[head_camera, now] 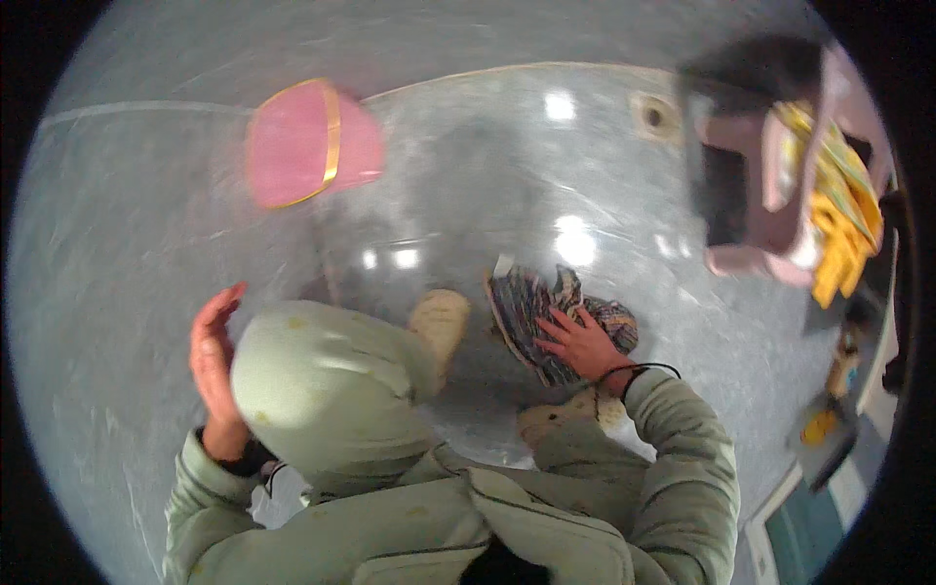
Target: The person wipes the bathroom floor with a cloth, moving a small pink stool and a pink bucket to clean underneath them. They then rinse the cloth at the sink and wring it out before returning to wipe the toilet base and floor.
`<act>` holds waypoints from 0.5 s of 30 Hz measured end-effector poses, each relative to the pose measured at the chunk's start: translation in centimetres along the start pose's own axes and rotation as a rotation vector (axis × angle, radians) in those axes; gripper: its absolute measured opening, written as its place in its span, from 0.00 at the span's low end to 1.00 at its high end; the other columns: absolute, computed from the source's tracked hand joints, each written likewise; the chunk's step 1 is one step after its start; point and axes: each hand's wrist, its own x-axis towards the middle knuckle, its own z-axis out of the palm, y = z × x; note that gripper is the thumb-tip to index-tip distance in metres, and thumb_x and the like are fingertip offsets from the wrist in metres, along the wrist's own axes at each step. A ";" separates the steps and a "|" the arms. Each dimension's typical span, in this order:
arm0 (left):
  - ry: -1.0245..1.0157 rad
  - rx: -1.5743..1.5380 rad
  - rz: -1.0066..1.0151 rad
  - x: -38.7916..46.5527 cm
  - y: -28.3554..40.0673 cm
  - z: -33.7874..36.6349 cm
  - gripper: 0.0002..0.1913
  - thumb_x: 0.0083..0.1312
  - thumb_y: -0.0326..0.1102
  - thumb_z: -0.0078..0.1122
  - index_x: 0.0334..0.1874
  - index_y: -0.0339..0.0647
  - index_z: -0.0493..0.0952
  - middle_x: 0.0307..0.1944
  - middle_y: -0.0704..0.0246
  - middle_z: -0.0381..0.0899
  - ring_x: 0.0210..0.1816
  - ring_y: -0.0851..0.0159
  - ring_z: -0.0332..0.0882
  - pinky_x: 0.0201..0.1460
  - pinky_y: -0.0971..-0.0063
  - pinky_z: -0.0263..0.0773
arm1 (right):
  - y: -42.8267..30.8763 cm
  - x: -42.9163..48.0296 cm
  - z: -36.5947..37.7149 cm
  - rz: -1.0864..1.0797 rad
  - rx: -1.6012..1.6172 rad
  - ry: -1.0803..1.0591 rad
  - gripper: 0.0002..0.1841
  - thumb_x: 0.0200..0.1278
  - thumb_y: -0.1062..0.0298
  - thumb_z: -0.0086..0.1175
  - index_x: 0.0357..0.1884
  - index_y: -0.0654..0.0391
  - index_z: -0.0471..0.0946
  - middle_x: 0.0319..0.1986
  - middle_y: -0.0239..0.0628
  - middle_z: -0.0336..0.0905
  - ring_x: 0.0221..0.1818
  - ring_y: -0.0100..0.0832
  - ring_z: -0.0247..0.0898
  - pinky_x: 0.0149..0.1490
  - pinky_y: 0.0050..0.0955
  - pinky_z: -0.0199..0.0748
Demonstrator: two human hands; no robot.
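A striped dark cloth point(523, 314) lies crumpled on the grey floor, just ahead of my slippered feet. My right hand point(583, 344) presses flat on it with the fingers spread; whether any fold is gripped cannot be told. Beside my raised knee is my left hand point(214, 358), holding nothing visible, its fingers slightly bent and the thumb apart. A dark band circles each wrist.
A pink dustpan-like piece with a yellow edge point(292, 146) is ahead on the left. At the right stands a pink plastic stool point(786, 197) with yellow gloves point(837, 241) and a patterned cloth. A floor drain point(653, 115) is near it.
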 end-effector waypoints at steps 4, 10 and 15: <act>-0.025 -0.062 0.098 -2.3 -1.0 -0.9 0.29 0.79 0.52 0.33 0.63 0.29 0.69 0.60 0.52 0.74 0.64 0.54 0.70 0.70 0.59 0.59 | 2.4 9.1 -1.3 -0.128 -0.126 -0.014 0.25 0.62 0.56 0.54 0.64 0.37 0.75 0.69 0.32 0.63 0.75 0.42 0.49 0.71 0.57 0.53; 0.125 -0.076 0.045 -6.0 -1.0 -3.1 0.28 0.79 0.50 0.33 0.61 0.28 0.69 0.59 0.52 0.74 0.62 0.54 0.71 0.69 0.59 0.61 | 5.1 23.9 -3.9 0.365 -0.072 0.229 0.32 0.60 0.55 0.60 0.69 0.41 0.69 0.71 0.36 0.60 0.75 0.45 0.48 0.69 0.58 0.53; 0.243 -0.063 -0.019 -8.3 -1.0 -4.5 0.27 0.79 0.50 0.34 0.60 0.29 0.70 0.57 0.52 0.76 0.62 0.55 0.71 0.68 0.60 0.61 | -0.3 32.2 -1.9 0.130 -0.136 0.138 0.27 0.66 0.57 0.51 0.69 0.41 0.70 0.71 0.38 0.61 0.75 0.46 0.50 0.69 0.61 0.51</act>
